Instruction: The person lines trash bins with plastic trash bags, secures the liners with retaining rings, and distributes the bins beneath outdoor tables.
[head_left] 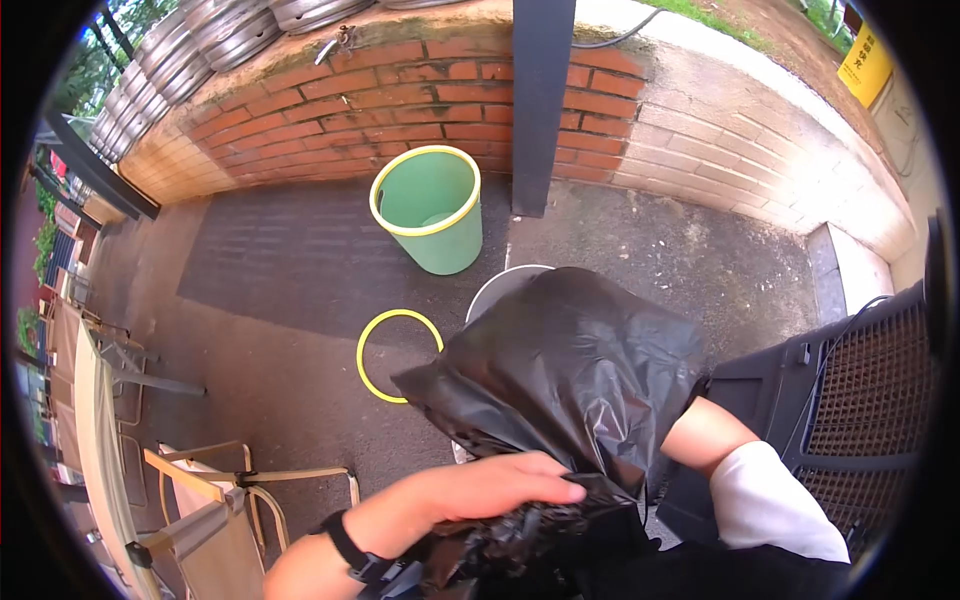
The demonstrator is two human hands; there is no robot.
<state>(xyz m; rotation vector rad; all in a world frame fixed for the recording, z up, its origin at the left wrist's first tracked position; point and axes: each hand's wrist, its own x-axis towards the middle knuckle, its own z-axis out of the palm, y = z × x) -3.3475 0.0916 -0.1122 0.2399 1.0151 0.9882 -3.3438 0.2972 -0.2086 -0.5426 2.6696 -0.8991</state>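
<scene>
A black plastic bag (570,350) spreads out in front of me, partly over a pale round rim (500,285). My left hand (515,485), with a dark band on the wrist, is closed on the bag's gathered near part. The right forearm reaches inside or behind the bag from the right, so the right hand is hidden. A yellow ring (361,352) lies on the ground left of the bag. Beyond it stands a green bin (450,248) with a yellow rim, upright.
A brick wall (400,105) runs behind the bin, with metal kegs (235,30) on top. A dark post (543,110) stands against it. Folding chairs (215,510) are at the lower left, and a black slatted unit (860,400) is at the right.
</scene>
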